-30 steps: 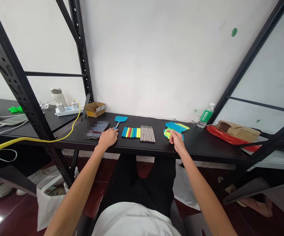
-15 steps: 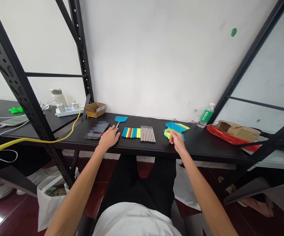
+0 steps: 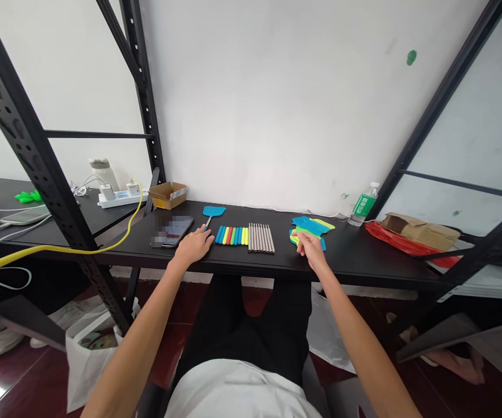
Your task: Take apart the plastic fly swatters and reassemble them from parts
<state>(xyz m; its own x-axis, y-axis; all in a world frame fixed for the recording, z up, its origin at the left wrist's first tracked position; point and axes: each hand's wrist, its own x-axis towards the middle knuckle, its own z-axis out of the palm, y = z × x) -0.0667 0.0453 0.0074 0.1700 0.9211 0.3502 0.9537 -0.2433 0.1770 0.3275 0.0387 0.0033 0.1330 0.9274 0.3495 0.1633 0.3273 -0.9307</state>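
A fly swatter with a blue head [image 3: 214, 211] and a thin metal rod lies at the left of the black table. My left hand [image 3: 193, 245] rests over its handle end, fingers stretched out and covering most of the handle. To the right lies a row of coloured handles [image 3: 232, 235] in blue, yellow, red and green. Beside them several metal rods [image 3: 261, 238] are lined up. My right hand [image 3: 311, 248] is closed, fingers bent, at the front of a pile of blue and yellow-green swatter heads [image 3: 309, 224]. What its fingers hold, if anything, is hidden.
A phone [image 3: 174, 231] lies left of my left hand, with a small open cardboard box [image 3: 168, 195] behind it. A water bottle [image 3: 364, 204] and a red bag with cardboard [image 3: 420, 232] stand right. A yellow cable [image 3: 80, 251] crosses the black rack post [image 3: 42, 139].
My right hand's fingers have curled in and shifted slightly left over the pile. My left hand has moved slightly right over the swatter handle. The swatter, handles and rods have stayed put.
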